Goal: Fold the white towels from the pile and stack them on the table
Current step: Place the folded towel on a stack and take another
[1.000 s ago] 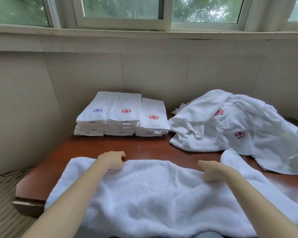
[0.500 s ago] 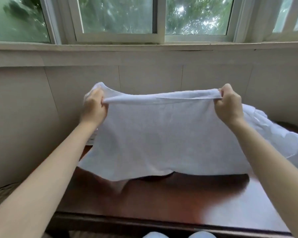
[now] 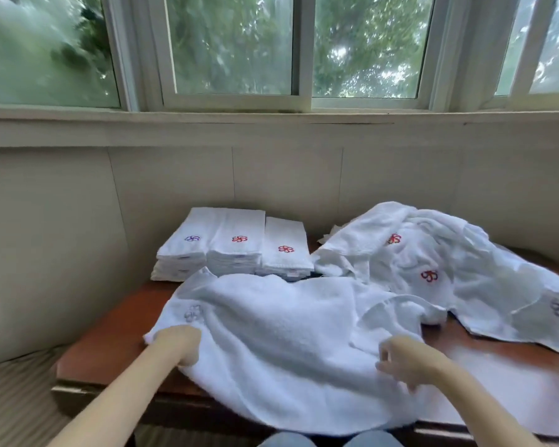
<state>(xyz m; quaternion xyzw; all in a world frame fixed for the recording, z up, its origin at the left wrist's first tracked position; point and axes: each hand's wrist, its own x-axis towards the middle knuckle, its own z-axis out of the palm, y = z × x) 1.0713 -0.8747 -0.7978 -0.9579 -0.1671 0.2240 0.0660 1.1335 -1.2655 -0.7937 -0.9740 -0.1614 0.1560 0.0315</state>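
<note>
a white towel (image 3: pixel 281 333) lies spread and rumpled across the near part of the brown counter (image 3: pixel 110 333). its front edge hangs over the counter's lip toward the person's knees (image 3: pixel 288 441). a faint grey flower mark (image 3: pixel 192 312) shows near its left corner, just beyond the left hand (image 3: pixel 178 345).

the left hand sits at the towel's near left corner, its fingers (image 3: pixel 188 361) clenched around a bunch of the cloth at the edge. the right hand (image 3: pixel 407 359) is over the right half of the same towel, fingers (image 3: pixel 384 350) loosely spread and grasping nothing. it is blurred, so whether the tips touch the cloth cannot be told. a raised fold of the towel lies just beyond this hand.

at the back of the counter, against the wall, three stacks of folded towels (image 3: pixel 236 250) stand side by side, touching, with a blue flower on the left one and red flowers on the other two. to their right the unfolded pile (image 3: pixel 433 259) sprawls toward the right edge, its near edge meeting the spread towel. above is a window (image 3: pixel 239 43) with green trees beyond.
</note>
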